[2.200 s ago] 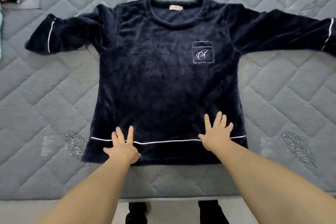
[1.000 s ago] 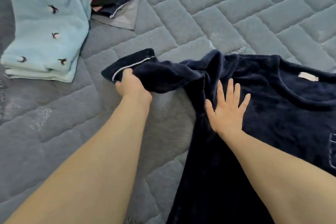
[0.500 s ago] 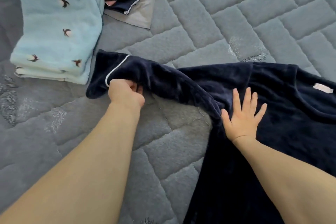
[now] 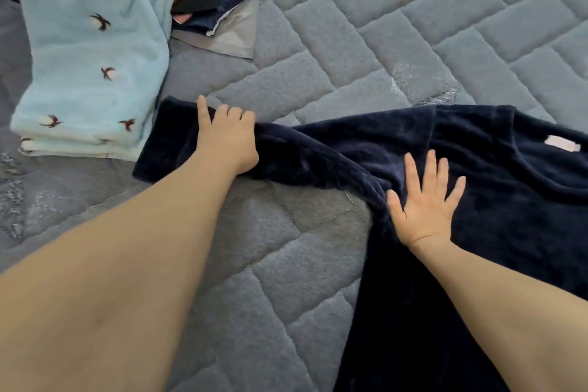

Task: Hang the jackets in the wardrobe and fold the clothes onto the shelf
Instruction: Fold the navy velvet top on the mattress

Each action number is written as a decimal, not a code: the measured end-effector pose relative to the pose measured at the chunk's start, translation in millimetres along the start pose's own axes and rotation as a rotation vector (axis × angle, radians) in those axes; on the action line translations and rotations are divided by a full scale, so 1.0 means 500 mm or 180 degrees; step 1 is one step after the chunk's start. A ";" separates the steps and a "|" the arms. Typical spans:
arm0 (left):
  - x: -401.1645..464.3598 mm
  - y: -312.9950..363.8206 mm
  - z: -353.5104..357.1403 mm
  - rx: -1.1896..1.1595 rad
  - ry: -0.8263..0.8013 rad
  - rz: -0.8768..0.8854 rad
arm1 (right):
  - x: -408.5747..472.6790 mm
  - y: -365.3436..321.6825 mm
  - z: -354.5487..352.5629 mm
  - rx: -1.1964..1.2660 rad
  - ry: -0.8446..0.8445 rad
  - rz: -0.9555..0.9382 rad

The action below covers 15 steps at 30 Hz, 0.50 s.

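The dark navy velvety long-sleeved top (image 4: 496,200) lies on the grey quilted mattress (image 4: 413,25), its sleeve stretched leftward under the left hand (image 4: 227,140). Half a second ago that hand gripped the cuff from below; now it rests on top, index finger out, other fingers curled. The right hand (image 4: 424,200) presses flat, fingers spread, at the shoulder.

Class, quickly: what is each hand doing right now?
Left hand: fingers curled, gripping the navy top's sleeve.
Right hand: open, fingers spread, pressing flat on the navy top.
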<state>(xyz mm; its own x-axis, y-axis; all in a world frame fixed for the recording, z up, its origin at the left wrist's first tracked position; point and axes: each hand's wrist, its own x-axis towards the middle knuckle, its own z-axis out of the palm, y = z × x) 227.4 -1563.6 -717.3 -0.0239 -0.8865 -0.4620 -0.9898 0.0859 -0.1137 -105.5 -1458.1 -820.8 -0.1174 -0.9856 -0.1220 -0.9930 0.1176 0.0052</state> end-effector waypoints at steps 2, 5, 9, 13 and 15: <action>-0.014 0.012 -0.007 0.0124 0.0313 0.0310 | 0.001 0.000 0.001 -0.0012 0.0027 -0.0005; -0.049 -0.014 -0.055 -0.0250 0.1230 0.1001 | -0.001 -0.004 -0.011 -0.0022 -0.0054 0.0004; -0.112 -0.075 -0.085 0.0946 0.2485 0.2104 | -0.004 -0.006 -0.017 -0.0063 -0.0116 0.0021; -0.229 -0.074 0.011 0.1386 -0.0646 0.1141 | -0.005 -0.005 -0.013 -0.0038 -0.0094 -0.0002; -0.231 -0.062 0.051 0.0844 -0.1495 0.0009 | -0.003 -0.002 -0.007 0.0018 -0.0050 -0.0018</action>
<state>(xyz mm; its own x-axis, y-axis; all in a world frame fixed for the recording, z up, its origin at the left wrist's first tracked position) 264.4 -1452.4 -683.0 0.0991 -0.5927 -0.7993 -0.9189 0.2538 -0.3021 -104.4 -1457.3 -817.1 -0.1115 -0.9842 -0.1377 -0.9936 0.1127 -0.0013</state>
